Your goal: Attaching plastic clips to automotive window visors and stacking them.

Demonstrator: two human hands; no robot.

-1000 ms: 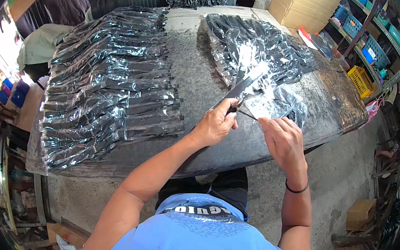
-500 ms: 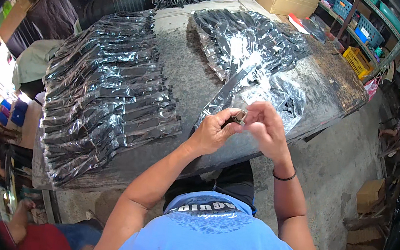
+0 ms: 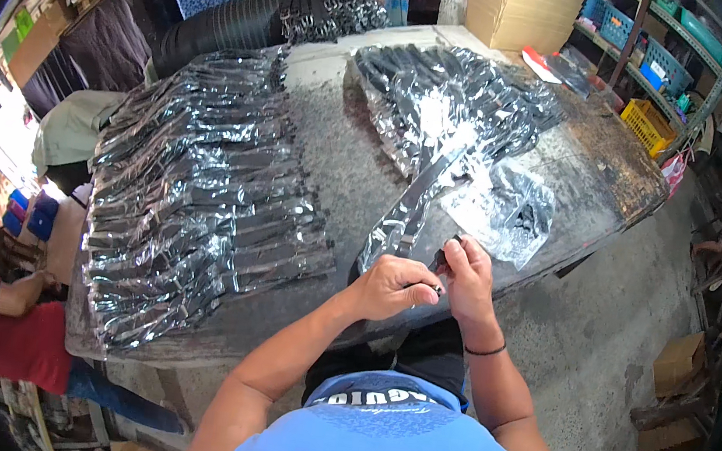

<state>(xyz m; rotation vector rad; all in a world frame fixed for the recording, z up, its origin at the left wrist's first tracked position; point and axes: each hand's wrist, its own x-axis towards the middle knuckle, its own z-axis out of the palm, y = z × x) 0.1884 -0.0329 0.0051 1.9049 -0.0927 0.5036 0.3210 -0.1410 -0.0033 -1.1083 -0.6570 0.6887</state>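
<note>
My left hand (image 3: 396,288) is closed around a small dark piece with a metallic-looking end, mostly hidden by the fingers. Just to its right, my right hand (image 3: 466,276) pinches a small black piece whose kind I cannot make out. Both hands are above the table's near edge. A black belt in clear plastic (image 3: 407,206) slants from the far pile down to behind my left hand. Beyond my right hand lies a clear plastic bag (image 3: 503,212) with small dark things inside.
Many plastic-wrapped belts (image 3: 205,200) lie in overlapping rows on the table's left. Another wrapped pile (image 3: 455,86) is at the far middle. Rolled black strap (image 3: 223,26) and a cardboard box (image 3: 524,14) stand behind. A person in red (image 3: 16,326) is at the left.
My hands have moved nearer to me. The right hand, blurred with raised fingers before, now pinches a small black piece. The person in red shows more fully, and the view has shifted slightly.
</note>
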